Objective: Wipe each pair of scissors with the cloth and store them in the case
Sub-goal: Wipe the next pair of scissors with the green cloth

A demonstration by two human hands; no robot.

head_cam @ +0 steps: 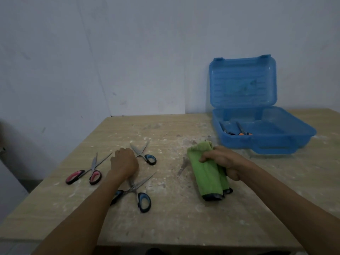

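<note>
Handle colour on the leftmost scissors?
The leftmost scissors have pink handles edged in black; head view shows them best.

Green cloth (207, 173) wraps black-handled scissors (213, 196); three scissors (93, 170) (145, 155) (136, 190) lie loose; blue case (266, 142) open.

- left hand (123, 163): bare, its back and knuckles showing, the wrist uncovered.
- right hand (226, 161): bare as well, with uncovered fingers (203, 159).
- left forearm (88, 205): bare skin all the way to the frame's lower edge.
- right forearm (287, 196): likewise bare to the frame's edge, looking broad near the camera.
</note>
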